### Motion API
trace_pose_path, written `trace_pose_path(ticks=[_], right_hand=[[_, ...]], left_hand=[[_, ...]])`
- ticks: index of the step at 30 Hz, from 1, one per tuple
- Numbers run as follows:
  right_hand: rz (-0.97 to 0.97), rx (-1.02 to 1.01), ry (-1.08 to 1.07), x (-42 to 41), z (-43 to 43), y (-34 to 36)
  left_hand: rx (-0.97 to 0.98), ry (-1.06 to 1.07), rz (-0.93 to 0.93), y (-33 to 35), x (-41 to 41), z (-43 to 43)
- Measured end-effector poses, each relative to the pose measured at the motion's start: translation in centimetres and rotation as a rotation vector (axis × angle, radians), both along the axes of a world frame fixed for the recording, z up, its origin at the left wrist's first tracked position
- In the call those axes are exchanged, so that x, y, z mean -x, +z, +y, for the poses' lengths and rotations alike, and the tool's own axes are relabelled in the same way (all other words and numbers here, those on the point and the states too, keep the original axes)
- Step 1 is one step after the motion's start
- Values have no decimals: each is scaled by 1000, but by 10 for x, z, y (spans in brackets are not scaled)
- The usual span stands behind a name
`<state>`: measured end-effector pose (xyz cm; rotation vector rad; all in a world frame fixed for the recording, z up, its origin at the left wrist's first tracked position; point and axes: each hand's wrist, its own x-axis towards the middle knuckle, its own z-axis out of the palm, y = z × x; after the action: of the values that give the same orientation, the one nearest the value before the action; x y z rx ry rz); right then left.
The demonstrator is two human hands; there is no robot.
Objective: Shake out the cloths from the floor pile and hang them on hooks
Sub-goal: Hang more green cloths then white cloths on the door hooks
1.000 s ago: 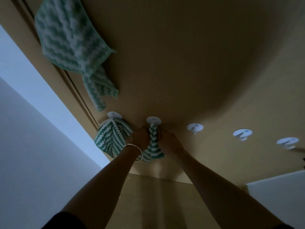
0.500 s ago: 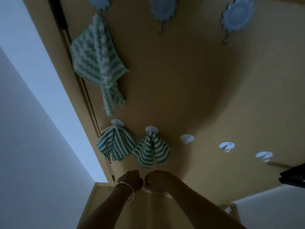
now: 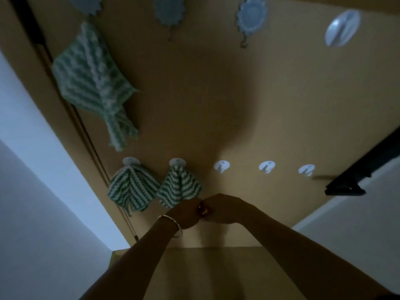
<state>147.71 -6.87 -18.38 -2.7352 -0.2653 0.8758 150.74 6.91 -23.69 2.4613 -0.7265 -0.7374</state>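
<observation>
Head view, tilted steeply up an ochre wall [image 3: 238, 105]. Low on it, a row of small round white hooks. On the first hook [image 3: 131, 160], at the left end, a first cloth [image 3: 132, 188] in dark green and white zigzag, draped in two lobes. On the second hook [image 3: 177, 162], just beside it, a second cloth [image 3: 178, 188] of the same pattern, its left edge against or nearly against the first. To the right of these, three bare hooks [image 3: 266, 166] in line. Higher and further left, an upper cloth [image 3: 93, 83] in paler green zigzag, hung by one corner under a scalloped hook [image 3: 87, 4] cut by the top edge, with a narrow tail trailing toward the lower row but ending short of it. Along the top, two more scalloped hooks [image 3: 251, 15], and far right a plain oval hook [image 3: 343, 28], all bare. Just below the second cloth, left hand [image 3: 187, 213] and right hand [image 3: 223, 210] up together, knuckles touching, fingers of both curled closed, neither gripping any cloth. At their meeting point a small pale glint, too small to name. Left knuckles overlapping the second cloth's lower hem in the picture; contact there impossible to judge. Thin bangle [image 3: 173, 224] on the left wrist. Down the left side, a dark cord [image 3: 86, 137] beside a pale wall [image 3: 32, 191]. At the right edge, a dark bar [image 3: 357, 176] jutting in, blurred.
</observation>
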Motion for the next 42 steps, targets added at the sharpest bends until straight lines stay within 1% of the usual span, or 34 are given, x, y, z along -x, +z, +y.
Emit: trace_pose_path(ticks=[7, 12, 16, 19, 22, 26, 31, 34, 38, 42], right_hand=[[20, 12, -278, 54, -60, -21], [-10, 23, -520, 109, -109, -23], [-93, 20, -666, 172, -139, -3], [-158, 19, -780, 240, -155, 10], [-215, 39, -891, 339, -161, 20], [-193, 51, -1131, 510, -145, 18], [-96, 91, -1397, 711, -83, -2], [-61, 81, -1633, 816, -35, -4], [-75, 81, -1957, 925, 25, -9], [-47, 59, -2165, 988, 74, -19]], left_hand=[[4, -173, 64, 13, 29, -68], [-18, -315, 22, 36, 56, -121], [-4, -440, -51, 56, 98, -166], [12, -585, -62, 69, 156, -200], [41, -752, -78, 77, 245, -231], [55, -1080, -70, 71, 402, -244], [-69, -1479, -132, 56, 603, -230], [-142, -1702, -225, 50, 710, -212], [-96, -1917, -259, 44, 823, -177], [-107, -2071, -245, 38, 890, -144]])
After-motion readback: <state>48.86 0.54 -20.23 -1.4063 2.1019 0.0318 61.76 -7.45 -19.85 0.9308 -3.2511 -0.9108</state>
